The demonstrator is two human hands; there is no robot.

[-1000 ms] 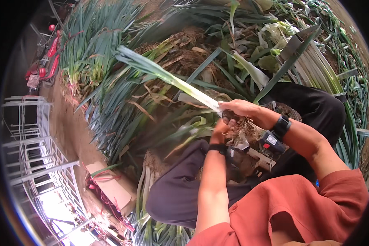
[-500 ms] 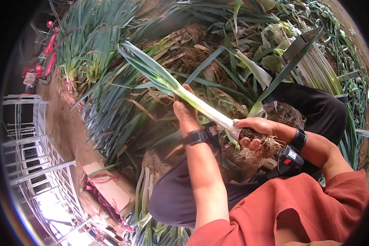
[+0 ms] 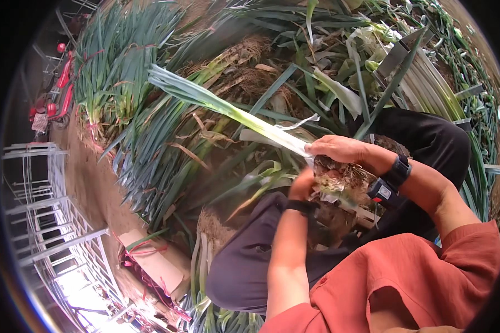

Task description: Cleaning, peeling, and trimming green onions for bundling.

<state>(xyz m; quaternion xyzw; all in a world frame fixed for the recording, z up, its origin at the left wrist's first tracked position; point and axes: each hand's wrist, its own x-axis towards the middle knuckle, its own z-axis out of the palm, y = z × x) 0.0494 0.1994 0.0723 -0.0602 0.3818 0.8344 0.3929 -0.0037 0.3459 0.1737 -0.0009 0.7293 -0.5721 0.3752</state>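
Note:
A leek (image 3: 244,117) slants across the middle, its green leaves toward the upper left and its white shank toward my right hand (image 3: 341,149). That hand is closed round the shank's lower end, just above the roots. My left hand (image 3: 303,184) is just below that end, smeared by motion, and its fingers cannot be made out. A thin pale strip of outer skin (image 3: 300,122) sticks out from the shank. Soil-covered roots and loose pale scraps (image 3: 339,183) lie below my right hand, partly blurred.
Unpeeled leeks (image 3: 166,155) are heaped on the left, with tied bundles (image 3: 116,66) behind. At the upper right, trimmed leeks (image 3: 428,89) lie in a metal holder (image 3: 394,58). Leaf waste (image 3: 344,91) covers the ground ahead. A white metal rack (image 3: 61,194) and cardboard (image 3: 155,263) are at left.
My left hand has left the leek's middle and swung down toward the root end. A strip of skin now hangs off the shank. My right hand has shifted slightly upward, still holding the leek.

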